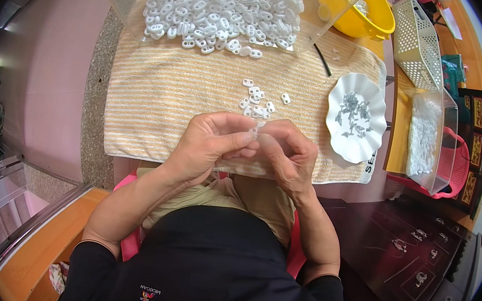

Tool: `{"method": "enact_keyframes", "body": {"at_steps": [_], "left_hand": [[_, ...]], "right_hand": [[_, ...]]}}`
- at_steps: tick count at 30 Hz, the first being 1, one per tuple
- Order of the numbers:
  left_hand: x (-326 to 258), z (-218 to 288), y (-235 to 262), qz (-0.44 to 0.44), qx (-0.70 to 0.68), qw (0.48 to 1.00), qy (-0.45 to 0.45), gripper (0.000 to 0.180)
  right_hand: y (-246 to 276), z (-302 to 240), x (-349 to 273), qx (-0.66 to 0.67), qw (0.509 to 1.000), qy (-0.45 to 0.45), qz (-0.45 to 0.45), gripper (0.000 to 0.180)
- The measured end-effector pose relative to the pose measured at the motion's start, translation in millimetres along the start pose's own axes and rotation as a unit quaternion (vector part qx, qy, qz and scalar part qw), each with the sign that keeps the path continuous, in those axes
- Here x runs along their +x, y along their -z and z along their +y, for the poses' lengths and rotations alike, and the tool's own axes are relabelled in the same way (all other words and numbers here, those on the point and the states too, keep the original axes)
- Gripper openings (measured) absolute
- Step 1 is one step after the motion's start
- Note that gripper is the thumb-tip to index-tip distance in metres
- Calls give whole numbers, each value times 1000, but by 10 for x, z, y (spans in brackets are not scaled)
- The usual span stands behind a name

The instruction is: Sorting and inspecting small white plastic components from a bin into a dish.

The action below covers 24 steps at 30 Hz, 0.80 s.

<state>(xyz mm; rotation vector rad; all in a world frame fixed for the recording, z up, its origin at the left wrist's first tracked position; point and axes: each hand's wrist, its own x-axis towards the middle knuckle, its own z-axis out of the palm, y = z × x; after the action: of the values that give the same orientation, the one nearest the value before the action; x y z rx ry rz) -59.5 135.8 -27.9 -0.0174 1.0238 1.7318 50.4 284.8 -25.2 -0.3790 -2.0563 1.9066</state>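
My left hand [218, 145] and my right hand [292, 156] meet over the near part of a striped towel [164, 95]. Both are closed, their fingertips pinching a small white plastic piece [259, 126] between them; fingers hide much of it. Just beyond the fingertips lies a small group of white two-holed plastic pieces [255, 96]. One more such piece [285, 99] sits apart to the right. A white plate with a wavy rim [336, 138] stands to the right of my right hand, with many tiny grey parts [355, 112] in it.
At the far side, a large heap of white two-holed pieces [221, 7] spills from a clear container. A thin black stick [322, 60] lies near the yellow basin [377, 31]. Further right are a white perforated basket [419, 46], a clear box of white pieces [423, 134] and a pink basket [460, 165].
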Motion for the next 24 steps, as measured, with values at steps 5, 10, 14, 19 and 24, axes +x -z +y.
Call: {"method": "enact_keyframes", "body": {"at_steps": [5, 10, 14, 19, 24], "left_hand": [[0, 5, 14, 0, 3, 1000, -1, 21], [-10, 25, -7, 2, 7, 1000, -4, 19], [-10, 30, -9, 6, 8, 1000, -1, 19], [0, 25, 17, -10, 10, 1000, -1, 17], [-3, 19, 6, -6, 17, 1000, -2, 17]], "right_hand": [[-3, 3, 1, -1, 1000, 0, -2, 8], [1, 21, 8, -20, 1000, 16, -4, 9], [6, 13, 13, -29, 999, 16, -7, 9], [11, 11, 12, -41, 999, 14, -7, 8], [3, 12, -1, -31, 1000, -4, -2, 6]]}}
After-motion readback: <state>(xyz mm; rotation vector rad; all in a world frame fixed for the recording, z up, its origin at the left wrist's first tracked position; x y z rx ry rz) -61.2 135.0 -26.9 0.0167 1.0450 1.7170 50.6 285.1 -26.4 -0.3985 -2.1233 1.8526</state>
